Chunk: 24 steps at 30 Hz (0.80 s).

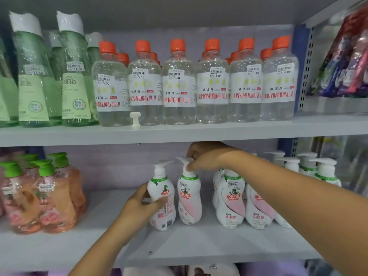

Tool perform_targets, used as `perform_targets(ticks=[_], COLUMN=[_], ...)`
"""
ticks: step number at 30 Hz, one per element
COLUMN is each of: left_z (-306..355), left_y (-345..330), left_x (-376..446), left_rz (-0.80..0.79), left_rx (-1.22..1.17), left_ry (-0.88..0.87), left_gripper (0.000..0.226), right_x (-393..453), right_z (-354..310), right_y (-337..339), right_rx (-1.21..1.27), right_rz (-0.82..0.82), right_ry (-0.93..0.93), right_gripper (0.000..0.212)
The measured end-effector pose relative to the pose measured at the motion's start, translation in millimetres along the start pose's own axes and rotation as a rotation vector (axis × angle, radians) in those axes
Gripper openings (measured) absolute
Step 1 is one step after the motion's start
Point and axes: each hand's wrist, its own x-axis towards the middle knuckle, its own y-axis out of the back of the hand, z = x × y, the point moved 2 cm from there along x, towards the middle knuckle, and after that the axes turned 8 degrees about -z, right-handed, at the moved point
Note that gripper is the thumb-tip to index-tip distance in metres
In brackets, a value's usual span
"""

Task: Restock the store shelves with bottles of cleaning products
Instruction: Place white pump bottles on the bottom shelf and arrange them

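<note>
Pump bottles (162, 198) | left hand (139, 206) grips one | right hand (203, 156) pinches next (189, 196) | bare shelf (111, 198) leftward

The white pump bottles (231, 198) look like smooth, shiny plastic. The clear bottles (179, 84) are see-through plastic with paper labels and bright orange plastic caps (177, 45). The shelf (179, 133) looks smooth, dull grey.

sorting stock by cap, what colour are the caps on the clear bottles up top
Orange caps on the clear bottles, plain in the head view.
</note>
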Motion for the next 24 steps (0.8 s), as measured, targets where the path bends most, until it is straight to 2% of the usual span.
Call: perform_targets(ticks=[7,11,15,19,21,24], left_z=[4,8,10,11,14,15], left_y=[-3,-16,-39,-56,-62,-62], left_x=[8,5,-2,-8,-11,-14], left_rz=[-0.022,0.007,0.079,0.124,0.107,-0.001], left_rx=[0.047,0.096,0.188,0.218,0.215,0.166], left_ry=[-0.047,-0.060,-0.064,-0.041,-0.040,-0.034], left_gripper=[0.040,0.043,0.052,0.050,0.048,0.054], right_x=[22,31,36,33,37,39], right_z=[17,28,37,50,56,58], right_y=[4,1,3,6,5,7], right_rx=[0.081,0.075,-0.021,-0.062,-0.084,-0.077], right_rz=[-0.057,-0.052,-0.071,-0.069,-0.054,-0.048], right_ry=[0.009,0.009,0.057,0.100,0.119,0.152], right_gripper=[0.017,0.030,0.032,0.035,0.036,0.037])
